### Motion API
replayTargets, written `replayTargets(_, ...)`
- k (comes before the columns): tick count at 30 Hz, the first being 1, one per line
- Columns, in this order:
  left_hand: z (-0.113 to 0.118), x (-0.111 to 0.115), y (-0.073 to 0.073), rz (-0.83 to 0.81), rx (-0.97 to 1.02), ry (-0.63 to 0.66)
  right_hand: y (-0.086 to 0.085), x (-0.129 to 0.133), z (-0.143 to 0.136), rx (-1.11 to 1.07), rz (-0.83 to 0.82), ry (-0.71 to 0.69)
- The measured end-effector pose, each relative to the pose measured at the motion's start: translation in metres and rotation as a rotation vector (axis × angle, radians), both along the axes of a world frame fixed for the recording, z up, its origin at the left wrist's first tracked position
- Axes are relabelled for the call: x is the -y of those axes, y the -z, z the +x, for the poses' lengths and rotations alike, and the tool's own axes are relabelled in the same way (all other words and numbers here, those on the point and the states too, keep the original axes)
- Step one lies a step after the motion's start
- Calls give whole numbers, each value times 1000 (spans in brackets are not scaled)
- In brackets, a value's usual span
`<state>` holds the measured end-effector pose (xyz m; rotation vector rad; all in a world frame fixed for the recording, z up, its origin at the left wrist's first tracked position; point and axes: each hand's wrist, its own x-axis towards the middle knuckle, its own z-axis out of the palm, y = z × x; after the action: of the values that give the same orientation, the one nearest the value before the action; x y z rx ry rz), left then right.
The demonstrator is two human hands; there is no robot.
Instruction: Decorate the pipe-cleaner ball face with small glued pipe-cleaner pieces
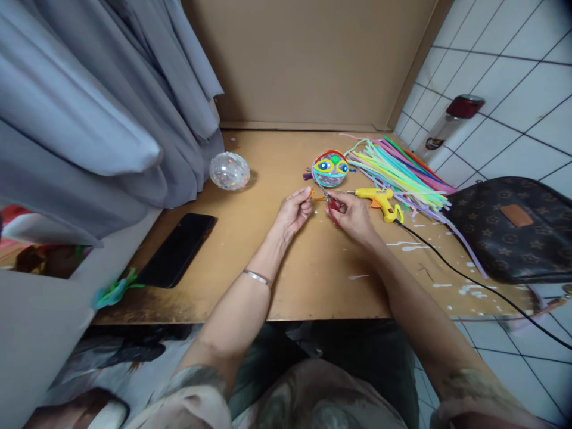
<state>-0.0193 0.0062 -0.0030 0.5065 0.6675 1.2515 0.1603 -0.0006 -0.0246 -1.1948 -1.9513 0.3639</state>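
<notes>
Shirt fabric [308, 399] lies nearest my camera; ahead, the hands are slightly apart over the table [313, 274]. The left hand [295, 211] pinches an orange strand [319, 198] between them; the right hand [354, 215] is wrapped around a red-handled tool [333, 211]. I'd judge the strand light, soft and bendable, best pinched near its end. Beyond sits a decorated ball [329, 170], probably light and slick; I'd cradle its sides.

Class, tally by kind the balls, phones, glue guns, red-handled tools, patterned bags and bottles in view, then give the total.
Balls: 2 (clear ball, decorated ball)
Phones: 1
Glue guns: 1
Red-handled tools: 1
Patterned bags: 1
Bottles: 1
Total: 7
</notes>
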Motion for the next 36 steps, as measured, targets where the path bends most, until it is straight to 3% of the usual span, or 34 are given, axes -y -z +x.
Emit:
replayTargets(5,1,1,0,-9,0,18,0,4,-4,4,-4,52)
replayTargets(28,2,1,-1,-59,-2,20,8,-4,2,-19,-15,-16)
replayTargets(36,2,3,-4,-80,4,18,-4,2,3,144,65,24)
